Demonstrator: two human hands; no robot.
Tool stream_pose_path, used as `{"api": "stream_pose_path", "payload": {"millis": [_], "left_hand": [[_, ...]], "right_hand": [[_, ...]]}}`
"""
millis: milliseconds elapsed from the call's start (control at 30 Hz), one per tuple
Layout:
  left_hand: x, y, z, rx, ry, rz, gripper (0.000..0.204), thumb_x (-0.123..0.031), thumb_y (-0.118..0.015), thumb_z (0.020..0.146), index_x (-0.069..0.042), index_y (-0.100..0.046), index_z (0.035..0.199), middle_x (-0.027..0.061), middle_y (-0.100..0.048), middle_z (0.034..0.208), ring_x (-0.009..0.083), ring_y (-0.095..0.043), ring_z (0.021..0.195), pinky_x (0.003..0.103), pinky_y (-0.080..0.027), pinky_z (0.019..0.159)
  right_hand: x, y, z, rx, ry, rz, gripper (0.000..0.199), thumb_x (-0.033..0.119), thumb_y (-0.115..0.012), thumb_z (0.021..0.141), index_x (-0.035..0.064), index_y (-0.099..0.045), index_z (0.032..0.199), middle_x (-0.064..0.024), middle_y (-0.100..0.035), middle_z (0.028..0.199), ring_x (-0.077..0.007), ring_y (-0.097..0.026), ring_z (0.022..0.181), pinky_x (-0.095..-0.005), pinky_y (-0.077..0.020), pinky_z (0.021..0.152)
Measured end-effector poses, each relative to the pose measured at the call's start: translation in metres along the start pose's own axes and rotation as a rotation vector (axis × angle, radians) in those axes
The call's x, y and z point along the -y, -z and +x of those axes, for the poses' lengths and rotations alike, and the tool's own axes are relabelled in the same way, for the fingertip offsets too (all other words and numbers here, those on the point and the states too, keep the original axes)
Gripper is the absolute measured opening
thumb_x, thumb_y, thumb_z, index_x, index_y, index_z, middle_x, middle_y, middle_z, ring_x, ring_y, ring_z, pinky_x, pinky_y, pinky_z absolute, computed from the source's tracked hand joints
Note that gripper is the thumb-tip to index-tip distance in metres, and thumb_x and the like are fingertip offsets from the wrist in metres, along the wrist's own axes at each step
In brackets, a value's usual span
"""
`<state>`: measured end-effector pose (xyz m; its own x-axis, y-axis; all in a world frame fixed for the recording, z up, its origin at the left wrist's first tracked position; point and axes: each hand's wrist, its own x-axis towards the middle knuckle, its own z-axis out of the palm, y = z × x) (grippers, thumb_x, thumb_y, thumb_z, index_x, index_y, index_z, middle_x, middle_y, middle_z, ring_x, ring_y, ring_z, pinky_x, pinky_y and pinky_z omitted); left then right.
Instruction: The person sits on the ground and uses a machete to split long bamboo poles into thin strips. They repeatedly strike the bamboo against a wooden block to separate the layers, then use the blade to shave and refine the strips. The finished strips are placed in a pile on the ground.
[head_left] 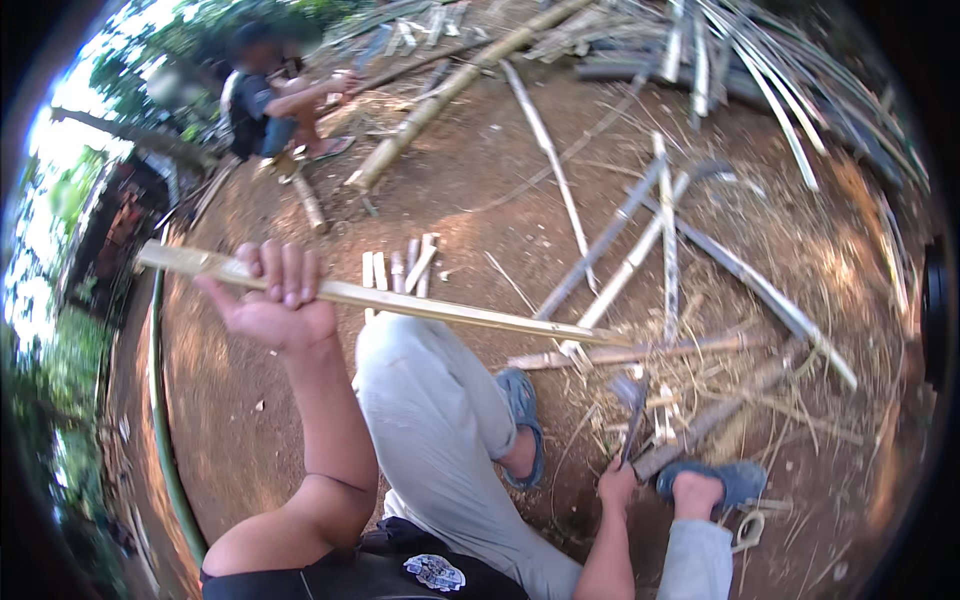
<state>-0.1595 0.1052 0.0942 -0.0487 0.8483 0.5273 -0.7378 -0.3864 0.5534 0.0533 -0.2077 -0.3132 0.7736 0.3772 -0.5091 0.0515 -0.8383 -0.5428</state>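
Note:
My left hand (285,305) is raised, its fingers wrapped round a long split bamboo strip (450,312) near its upper left end. The strip slants down to the right across my bent knee, its far end over a bamboo piece (540,358) lying among shavings. Low on the right, my right hand (617,486) is closed on a machete (635,415), its blade pointing up and away and partly blurred. The blade is apart from the strip, close to its lower end. Loose shavings (660,400) lie around it.
My sandalled feet (735,482) flank the shavings. Bamboo poles (630,255) lie crossed ahead, with short split pieces (400,265) beyond my knee. A thick pole (440,115) and a stack of strips (750,60) lie farther off. Another person (265,105) squats at far left.

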Motion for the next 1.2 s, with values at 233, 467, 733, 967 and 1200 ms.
{"api": "stream_pose_path", "payload": {"millis": [233, 467, 733, 967, 1200], "left_hand": [[-0.034, 0.107, 0.024, -0.641, -0.082, 0.063, 0.059, -0.069, -0.039, 0.094, -0.012, -0.037, 0.079, -0.0003, -0.036, 0.059, 0.0129, -0.036, 0.05, 0.03, -0.035, 0.049], [-0.005, 0.274, -0.043, -1.38, 0.106, -0.194, 0.052, -0.054, -0.027, 0.103, -0.006, -0.039, 0.087, 0.0079, -0.047, 0.072, 0.0184, -0.047, 0.059, 0.033, -0.047, 0.053], [0.022, 0.376, -0.153, -2.042, 0.068, -0.363, 0.035, -0.031, -0.028, 0.104, 0.0, -0.044, 0.104, 0.0102, -0.053, 0.075, 0.0221, -0.059, 0.055, 0.031, -0.053, 0.046], [0.023, 0.376, -0.189, -2.263, -0.101, -0.433, 0.032, -0.025, -0.03, 0.103, 0.002, -0.043, 0.112, 0.0151, -0.055, 0.088, 0.0252, -0.061, 0.062, 0.033, -0.056, 0.055], [0.038, 0.405, -0.214, -2.267, -0.026, -0.468, 0.035, -0.025, -0.03, 0.102, 0.003, -0.044, 0.117, 0.0174, -0.057, 0.1, 0.028, -0.064, 0.075, 0.036, -0.058, 0.066]], "right_hand": [[-0.021, -0.02, 0.006, 0.008, 0.081, 0.022, 0.036, 0.024, -0.052, 0.098, -0.0107, -0.06, 0.094, -0.0294, -0.066, 0.085, -0.0449, -0.064, 0.086, -0.0495, -0.0472, 0.077], [-0.08, -0.037, 0.054, -0.052, 0.142, -0.008, 0.035, 0.022, -0.056, 0.095, -0.013, -0.06, 0.092, -0.0304, -0.066, 0.087, -0.046, -0.064, 0.084, -0.0496, -0.0477, 0.076], [0.007, -0.064, 0.001, -0.141, 0.34, -0.175, 0.033, 0.022, -0.058, 0.093, -0.0109, -0.06, 0.093, -0.0289, -0.066, 0.089, -0.0457, -0.064, 0.085, -0.0494, -0.0479, 0.077], [0.041, -0.086, -0.017, -0.183, 0.385, -0.212, 0.032, 0.023, -0.059, 0.092, -0.0091, -0.06, 0.094, -0.0279, -0.066, 0.09, -0.045, -0.063, 0.085, -0.0492, -0.0476, 0.078], [0.067, -0.082, -0.035, -0.256, 0.331, -0.199, 0.03, 0.023, -0.06, 0.09, -0.0073, -0.06, 0.095, -0.027, -0.065, 0.091, -0.0442, -0.063, 0.086, -0.0489, -0.0474, 0.079]]}}
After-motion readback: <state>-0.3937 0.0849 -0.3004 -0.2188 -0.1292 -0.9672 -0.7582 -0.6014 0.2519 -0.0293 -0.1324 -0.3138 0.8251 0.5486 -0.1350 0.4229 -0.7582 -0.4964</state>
